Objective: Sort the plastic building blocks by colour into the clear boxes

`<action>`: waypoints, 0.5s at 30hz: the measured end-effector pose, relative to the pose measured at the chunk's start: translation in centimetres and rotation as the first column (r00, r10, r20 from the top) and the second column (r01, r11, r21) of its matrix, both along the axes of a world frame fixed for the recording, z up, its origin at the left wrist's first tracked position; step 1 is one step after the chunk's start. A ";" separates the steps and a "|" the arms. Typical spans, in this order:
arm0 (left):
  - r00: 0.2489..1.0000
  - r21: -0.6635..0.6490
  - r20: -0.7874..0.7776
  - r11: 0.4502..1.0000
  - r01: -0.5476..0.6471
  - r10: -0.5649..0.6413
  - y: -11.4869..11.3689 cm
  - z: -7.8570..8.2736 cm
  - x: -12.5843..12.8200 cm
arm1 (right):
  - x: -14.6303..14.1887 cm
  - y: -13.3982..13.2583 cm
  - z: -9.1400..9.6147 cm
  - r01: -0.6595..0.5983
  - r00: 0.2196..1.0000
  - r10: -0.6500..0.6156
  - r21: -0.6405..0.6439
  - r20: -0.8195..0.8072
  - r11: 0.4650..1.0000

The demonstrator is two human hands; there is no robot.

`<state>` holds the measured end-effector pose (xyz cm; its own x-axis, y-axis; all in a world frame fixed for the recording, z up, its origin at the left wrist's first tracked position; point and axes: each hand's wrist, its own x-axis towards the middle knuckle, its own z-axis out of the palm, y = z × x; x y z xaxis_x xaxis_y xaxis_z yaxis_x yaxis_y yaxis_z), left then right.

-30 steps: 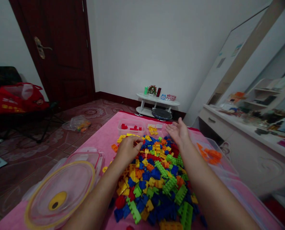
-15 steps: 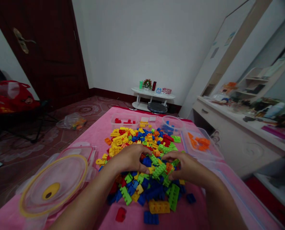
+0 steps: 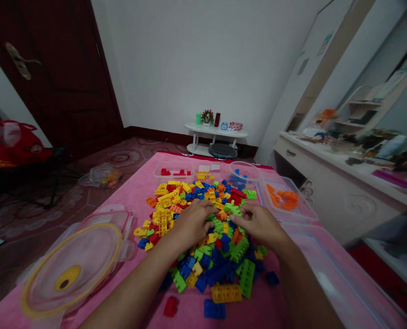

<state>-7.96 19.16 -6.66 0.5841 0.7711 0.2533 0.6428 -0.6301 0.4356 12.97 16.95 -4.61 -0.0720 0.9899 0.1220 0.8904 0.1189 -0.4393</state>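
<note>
A heap of coloured plastic building bricks in yellow, blue, green, red and orange lies on a pink cloth. My left hand rests on the middle of the heap with its fingers curled down into the bricks. Just to its right my right hand also lies on the heap, fingers bent and pinching among green bricks. What either hand grips is hidden among the pieces.
Clear tubs stand at the far edge: one with red bricks, a round one with blue, one with orange. A round yellow-rimmed lid lies at left. A white dresser is at right, a dark door at left.
My right hand came down from open in the air onto the heap beside the left. Both hands then shifted slightly farther into the pile. The view tilted down and right.
</note>
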 end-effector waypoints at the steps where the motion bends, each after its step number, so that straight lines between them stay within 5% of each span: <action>1: 0.999 0.016 -0.037 1.000 0.018 -0.017 0.0 -0.3 0.2 | -0.1 0.1 -0.1 0.039 0.999 -0.039 0.018 -0.019 0.999; 9: 0.989 0.062 -0.144 0.998 -0.002 0.011 0.0 -1.1 0.9 | -2.1 0.6 -1.8 0.036 0.970 -0.031 0.017 -0.243 0.999; 12: 0.996 0.062 -0.015 0.995 -0.081 0.083 0.4 -0.8 0.6 | -2.3 0.6 -1.8 0.040 0.904 -0.034 0.005 -0.425 0.999; 15: 0.946 -0.049 0.279 0.986 -0.160 0.167 0.7 -0.4 0.5 | -3.0 0.3 -1.3 -0.026 0.729 -0.034 -0.077 -0.683 0.997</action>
<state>-7.47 19.86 -7.06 0.3573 0.8585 0.3679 0.5855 -0.5127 0.6279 9.95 17.24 -5.86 0.0056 0.9981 0.0617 0.3459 0.0559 -0.9366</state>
